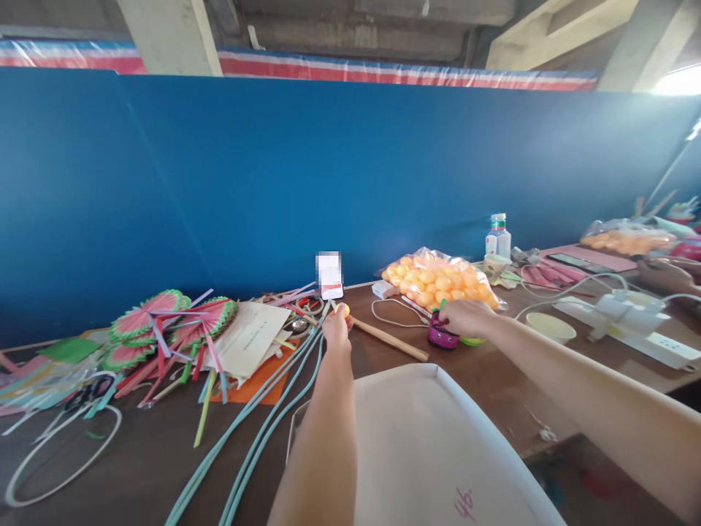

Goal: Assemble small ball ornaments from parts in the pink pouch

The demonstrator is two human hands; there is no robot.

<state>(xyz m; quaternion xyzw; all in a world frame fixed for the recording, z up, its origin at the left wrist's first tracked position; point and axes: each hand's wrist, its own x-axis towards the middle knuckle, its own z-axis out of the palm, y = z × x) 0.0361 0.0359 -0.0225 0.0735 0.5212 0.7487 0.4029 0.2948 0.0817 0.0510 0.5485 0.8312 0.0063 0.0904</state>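
Note:
My left hand (337, 326) is closed around a small orange ball (342, 310), just in front of an upright phone (330, 276). Further right, my right hand (463, 319) has its fingers curled at a purple and green strap-like item (441, 334); its fingertips touch the item's upper edge. Behind that hand lies a clear bag of orange balls (432, 281). Between my hands a wooden stick (390, 339) rests on the brown table (465, 372). Below my forearms is a large white box or board (427, 438) marked "46".
Pink-green paper fans (150, 321), papers (252, 340) and pale blue cords (263, 402) cover the left side. At right are a cup (550, 328), bottles (498, 237), a power strip (665, 343) and another person's hand (665, 276). A blue partition (339, 168) stands behind.

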